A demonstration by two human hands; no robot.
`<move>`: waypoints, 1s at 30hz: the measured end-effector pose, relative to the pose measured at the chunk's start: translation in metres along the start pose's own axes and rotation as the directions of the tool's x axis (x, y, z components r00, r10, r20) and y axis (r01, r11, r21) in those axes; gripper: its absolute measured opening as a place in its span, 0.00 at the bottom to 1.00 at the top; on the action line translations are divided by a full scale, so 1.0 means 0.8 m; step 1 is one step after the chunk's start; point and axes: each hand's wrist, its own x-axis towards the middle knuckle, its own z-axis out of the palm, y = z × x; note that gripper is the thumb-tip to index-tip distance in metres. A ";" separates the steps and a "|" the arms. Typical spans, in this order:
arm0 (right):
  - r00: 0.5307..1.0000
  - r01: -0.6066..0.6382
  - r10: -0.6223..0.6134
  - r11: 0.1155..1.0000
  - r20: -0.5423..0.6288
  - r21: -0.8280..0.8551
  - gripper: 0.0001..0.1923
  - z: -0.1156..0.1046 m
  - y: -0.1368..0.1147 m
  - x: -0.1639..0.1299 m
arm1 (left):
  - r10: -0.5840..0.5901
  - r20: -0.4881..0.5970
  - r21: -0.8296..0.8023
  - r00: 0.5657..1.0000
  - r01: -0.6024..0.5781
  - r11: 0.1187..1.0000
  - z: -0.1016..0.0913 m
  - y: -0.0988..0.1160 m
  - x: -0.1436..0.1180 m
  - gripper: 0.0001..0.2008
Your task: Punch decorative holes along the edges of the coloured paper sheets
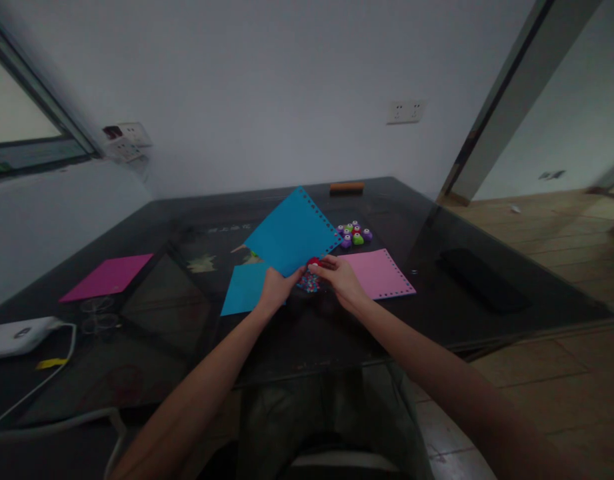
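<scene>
We see our left hand [275, 288] closed on the near corner of a blue paper sheet [293, 232], fingers pinching its edge so the sheet tilts up and away from the hand toward the wall. A row of small punched holes runs along the sheet's far right edge. Our right hand [341, 277] sits just beside the left, fingers curled around a small red punch [314, 262] that meets the sheet's lower edge between the two hands. Directly below and between the hands lies a little heap of coloured paper bits [309, 283] on the dark glass table [487, 313].

Under our left hand, touching it, lies a second blue sheet [244, 290], flat on the table. Just right of our right hand lies a pink sheet [381, 273] with holes along its right edge. Beyond the right hand, near the tilted sheet's far corner, a cluster of small punches [355, 234] in purple, green and red sits together. Well to the left of our left hand lies a magenta sheet [108, 277], and farther left still a white power bank [17, 335] with its cable. Well apart to the right of the right hand rests a flat black object [481, 283].
</scene>
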 end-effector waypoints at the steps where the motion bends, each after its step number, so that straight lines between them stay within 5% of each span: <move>1: 1.000 0.000 0.000 1.000 0.000 0.012 0.14 0.000 0.000 0.000 | 0.004 0.004 0.003 1.000 -0.004 1.000 0.000 0.000 0.000 0.14; 30: 1.000 -0.015 0.015 1.000 -0.006 0.011 0.14 -0.001 0.000 0.000 | -0.034 0.006 -0.028 0.999 0.034 0.999 0.000 0.004 0.000 0.14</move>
